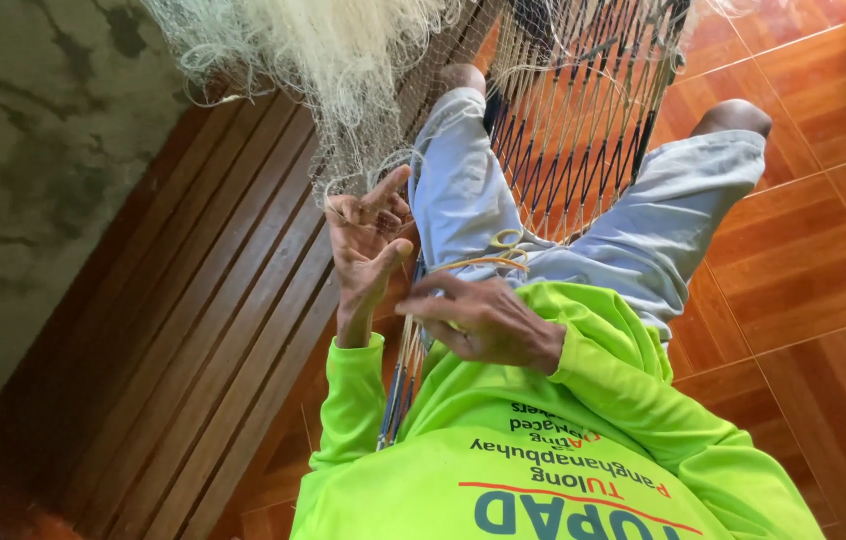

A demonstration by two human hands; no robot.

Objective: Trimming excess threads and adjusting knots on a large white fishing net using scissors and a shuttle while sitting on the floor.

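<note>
While left hand [368,245] pinches pale fishing net [333,90] taut above lap for working room, right hand [483,320] closes loosely around yellow netting needle [488,262] near thigh, feeding twine.

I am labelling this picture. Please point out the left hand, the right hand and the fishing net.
left hand [368,255], head view, on the palm.
right hand [483,320], head view, on the back of the hand.
fishing net [323,50], head view, on the bunched pale mesh at the top.
</note>
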